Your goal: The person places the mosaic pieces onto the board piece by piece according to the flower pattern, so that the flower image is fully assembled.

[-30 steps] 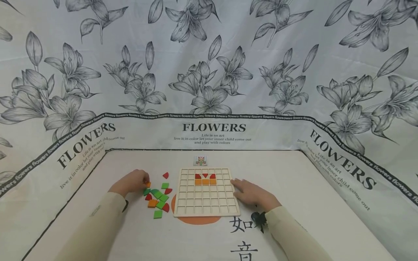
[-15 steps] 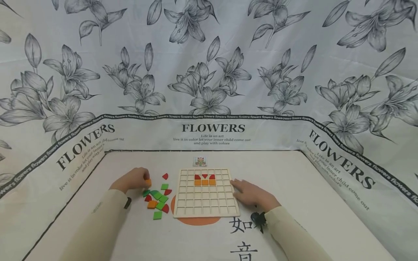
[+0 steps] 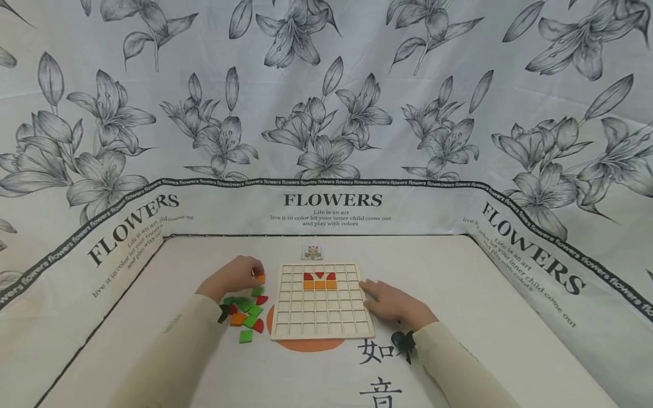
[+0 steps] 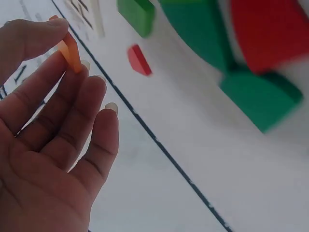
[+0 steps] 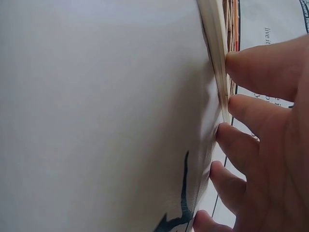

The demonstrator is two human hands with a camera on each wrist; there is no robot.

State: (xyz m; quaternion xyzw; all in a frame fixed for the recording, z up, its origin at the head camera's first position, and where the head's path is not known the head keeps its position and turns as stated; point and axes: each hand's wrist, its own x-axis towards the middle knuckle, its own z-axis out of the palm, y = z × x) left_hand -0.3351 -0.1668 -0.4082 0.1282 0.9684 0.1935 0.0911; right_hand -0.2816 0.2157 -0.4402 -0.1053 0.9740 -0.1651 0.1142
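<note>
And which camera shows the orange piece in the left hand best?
The left wrist view: the orange piece is up close, pinched in the fingers. The head view shows it small; the right wrist view doesn't visibly show it.

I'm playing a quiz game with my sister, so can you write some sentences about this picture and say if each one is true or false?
1. The right grip touches the edge of the board. True.
2. Only blue pieces sit on the board. False: three orange squares and three red pieces sit there.
3. The left grip pinches an orange piece. True.
4. A card lies under the right grip. False: the small picture card lies past the board's far edge.
5. Loose pieces lie on the left grip's side of the board. True.
</note>
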